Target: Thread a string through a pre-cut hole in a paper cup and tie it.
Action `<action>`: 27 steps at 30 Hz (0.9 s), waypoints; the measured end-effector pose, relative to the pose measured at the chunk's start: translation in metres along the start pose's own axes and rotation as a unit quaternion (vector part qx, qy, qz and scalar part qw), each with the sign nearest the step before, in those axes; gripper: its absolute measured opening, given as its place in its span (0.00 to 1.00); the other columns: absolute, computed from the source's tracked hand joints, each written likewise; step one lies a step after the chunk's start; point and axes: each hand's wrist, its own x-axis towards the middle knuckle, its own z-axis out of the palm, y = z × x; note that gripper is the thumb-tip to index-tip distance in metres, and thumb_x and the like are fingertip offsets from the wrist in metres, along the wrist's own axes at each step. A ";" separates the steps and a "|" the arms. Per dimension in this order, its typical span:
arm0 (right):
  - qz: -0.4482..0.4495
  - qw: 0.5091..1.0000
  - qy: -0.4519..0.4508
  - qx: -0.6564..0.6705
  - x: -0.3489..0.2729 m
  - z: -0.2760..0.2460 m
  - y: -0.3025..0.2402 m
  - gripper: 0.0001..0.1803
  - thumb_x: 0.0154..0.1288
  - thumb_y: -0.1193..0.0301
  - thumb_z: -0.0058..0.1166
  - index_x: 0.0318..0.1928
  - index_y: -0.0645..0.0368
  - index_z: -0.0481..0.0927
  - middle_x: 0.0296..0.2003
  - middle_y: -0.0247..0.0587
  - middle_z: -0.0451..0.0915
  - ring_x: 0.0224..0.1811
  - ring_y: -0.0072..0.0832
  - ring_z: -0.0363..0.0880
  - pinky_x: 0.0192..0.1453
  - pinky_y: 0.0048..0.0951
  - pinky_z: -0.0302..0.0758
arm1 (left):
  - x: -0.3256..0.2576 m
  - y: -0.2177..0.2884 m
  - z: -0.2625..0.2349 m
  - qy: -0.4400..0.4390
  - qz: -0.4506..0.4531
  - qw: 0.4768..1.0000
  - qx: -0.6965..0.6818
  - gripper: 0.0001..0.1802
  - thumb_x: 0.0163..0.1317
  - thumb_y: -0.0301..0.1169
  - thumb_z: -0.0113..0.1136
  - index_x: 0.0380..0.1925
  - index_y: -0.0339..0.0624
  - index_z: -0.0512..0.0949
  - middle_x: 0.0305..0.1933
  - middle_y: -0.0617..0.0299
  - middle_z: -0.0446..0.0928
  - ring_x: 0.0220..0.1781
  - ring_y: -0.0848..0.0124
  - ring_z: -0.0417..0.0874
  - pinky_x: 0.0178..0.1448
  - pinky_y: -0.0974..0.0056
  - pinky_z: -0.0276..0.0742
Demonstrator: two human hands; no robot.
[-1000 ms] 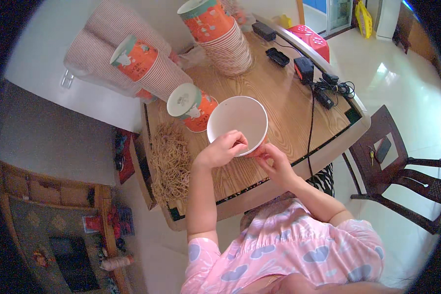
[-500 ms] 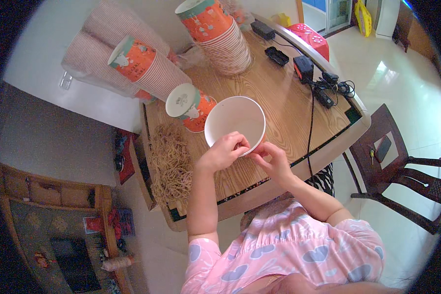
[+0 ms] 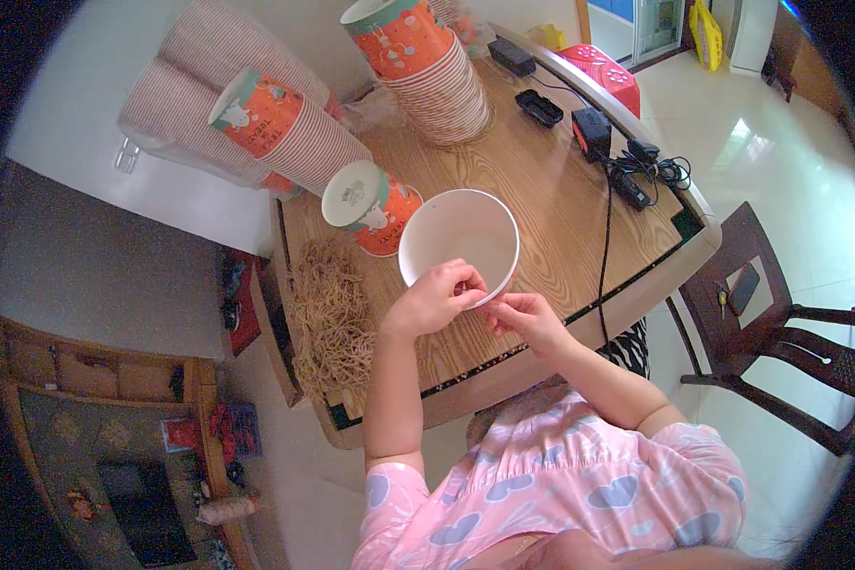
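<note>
- The white paper bowl (image 3: 459, 245) is held tilted above the wooden table (image 3: 560, 218), near its front edge.
- The left hand (image 3: 434, 300) is closed on the bowl's near rim, thumb inside.
- The right hand (image 3: 527, 319) is pinched together just beside that rim; whatever lies between its fingertips cannot be made out.

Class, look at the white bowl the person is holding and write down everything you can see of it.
The white bowl is round and deep, plain white inside, and looks like paper. Its open mouth tilts up toward the camera and it appears empty. It is held over the wooden table, just right of an orange-and-white paper tub with a lid. The left hand grips its near rim, fingers curling over the edge, while the right hand pinches the rim beside it.
</note>
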 end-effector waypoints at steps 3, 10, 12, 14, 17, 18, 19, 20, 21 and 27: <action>0.017 1.000 -0.004 0.026 0.000 0.000 0.000 0.12 0.64 0.67 0.51 0.40 0.64 0.80 0.27 0.32 0.78 0.28 0.16 0.73 0.35 0.18 0.71 | -0.001 -0.002 -0.001 -0.001 -0.001 1.000 -0.012 0.08 0.56 0.29 0.58 0.29 0.35 0.76 0.33 0.60 0.73 0.36 0.73 0.75 0.41 0.69 0.72; 0.018 0.999 0.008 0.049 0.001 0.009 -0.004 0.10 0.64 0.69 0.50 0.40 0.63 0.79 0.27 0.30 0.77 0.28 0.17 0.73 0.34 0.18 0.71 | -0.005 0.000 -0.004 0.001 -0.001 1.000 -0.004 0.07 0.55 0.29 0.58 0.31 0.35 0.76 0.33 0.60 0.73 0.36 0.73 0.75 0.41 0.69 0.72; -0.001 0.999 0.014 0.031 0.000 0.009 -0.004 0.09 0.64 0.69 0.51 0.39 0.63 0.79 0.27 0.29 0.77 0.28 0.16 0.73 0.34 0.18 0.71 | -0.015 0.008 0.002 0.085 0.006 0.996 0.013 0.07 0.55 0.28 0.58 0.33 0.36 0.76 0.33 0.59 0.73 0.33 0.72 0.75 0.39 0.68 0.72; -0.020 0.999 0.028 0.012 -0.002 0.002 0.000 0.09 0.64 0.70 0.51 0.37 0.63 0.78 0.27 0.29 0.76 0.28 0.16 0.72 0.34 0.18 0.70 | -0.024 0.019 0.015 0.161 0.016 0.986 0.026 0.08 0.55 0.27 0.58 0.34 0.36 0.75 0.33 0.58 0.73 0.31 0.71 0.75 0.36 0.68 0.72; -0.051 0.996 0.024 -0.062 -0.004 -0.009 0.009 0.07 0.63 0.71 0.51 0.33 0.62 0.77 0.26 0.28 0.75 0.27 0.15 0.71 0.33 0.17 0.69 | -0.042 0.024 0.051 0.365 0.033 0.928 -0.071 0.07 0.57 0.24 0.56 0.36 0.38 0.74 0.31 0.64 0.71 0.28 0.77 0.72 0.32 0.72 0.70; -0.048 0.995 0.025 -0.088 -0.005 -0.009 0.008 0.06 0.63 0.71 0.52 0.33 0.61 0.76 0.26 0.28 0.75 0.27 0.15 0.70 0.32 0.18 0.68 | -0.048 0.013 0.070 0.384 0.021 0.906 -0.176 0.05 0.59 0.25 0.56 0.36 0.39 0.73 0.29 0.66 0.70 0.27 0.79 0.71 0.30 0.74 0.68; -0.044 0.992 0.023 -0.115 -0.006 -0.007 0.009 0.06 0.63 0.71 0.52 0.32 0.61 0.76 0.25 0.27 0.74 0.27 0.15 0.70 0.32 0.18 0.67 | -0.053 0.004 0.086 0.401 0.009 0.873 -0.279 0.04 0.60 0.25 0.55 0.35 0.39 0.73 0.26 0.67 0.69 0.26 0.80 0.70 0.28 0.76 0.66; -0.042 0.992 0.018 -0.117 -0.006 -0.007 0.011 0.06 0.63 0.71 0.52 0.32 0.61 0.76 0.25 0.27 0.74 0.27 0.15 0.70 0.32 0.18 0.67 | -0.052 0.004 0.100 0.420 0.012 0.835 -0.355 0.04 0.62 0.28 0.54 0.35 0.43 0.72 0.21 0.71 0.68 0.19 0.85 0.64 0.22 0.79 0.58; -0.067 0.987 0.025 -0.145 -0.007 -0.005 0.014 0.06 0.62 0.72 0.53 0.32 0.62 0.76 0.25 0.27 0.74 0.27 0.15 0.70 0.32 0.19 0.68 | -0.052 0.000 0.110 0.424 0.009 0.801 -0.422 0.04 0.61 0.29 0.55 0.35 0.43 0.71 0.21 0.71 0.68 0.18 0.84 0.63 0.21 0.78 0.58; -0.236 0.924 0.072 -0.293 -0.008 -0.008 0.036 0.04 0.58 0.75 0.56 0.33 0.63 0.76 0.26 0.37 0.77 0.27 0.23 0.73 0.31 0.25 0.71 | -0.029 -0.019 0.133 0.414 -0.036 0.710 -0.569 0.06 0.61 0.30 0.56 0.36 0.41 0.76 0.17 0.73 0.65 0.14 0.83 0.59 0.16 0.75 0.54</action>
